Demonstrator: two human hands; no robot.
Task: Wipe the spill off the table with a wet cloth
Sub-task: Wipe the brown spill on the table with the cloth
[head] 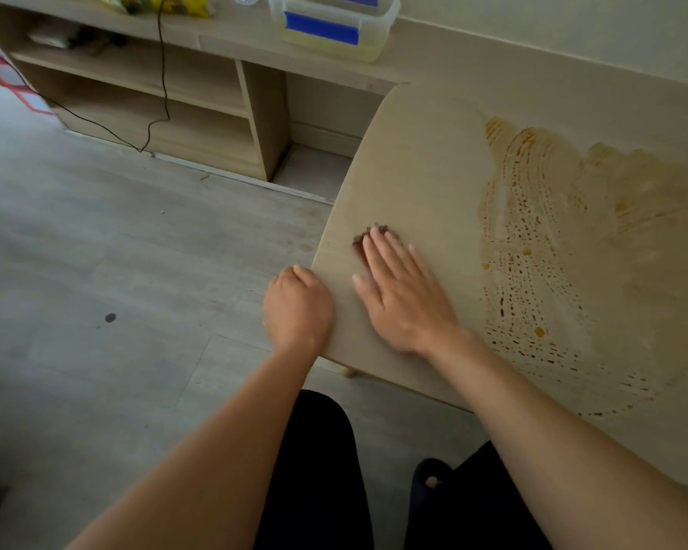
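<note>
The beige table [414, 160] carries a wide orange-brown spill [541, 248], smeared in streaks and droplets across its right part. My right hand [398, 295] lies flat on the table left of the spill, fingers straight. A small dark wad [360, 243], which may be the cloth, peeks out from under its fingertips. My left hand [298, 307] sits against the table's left edge with its fingers curled under. Nothing shows in it.
Grey wood floor [116, 252] lies left of the table. A low shelf unit [155, 93] stands beyond, with a black cable [163, 73] hanging down it and a clear box with blue clips [330, 29] on top. My dark-clothed legs [318, 470] are below the table's near edge.
</note>
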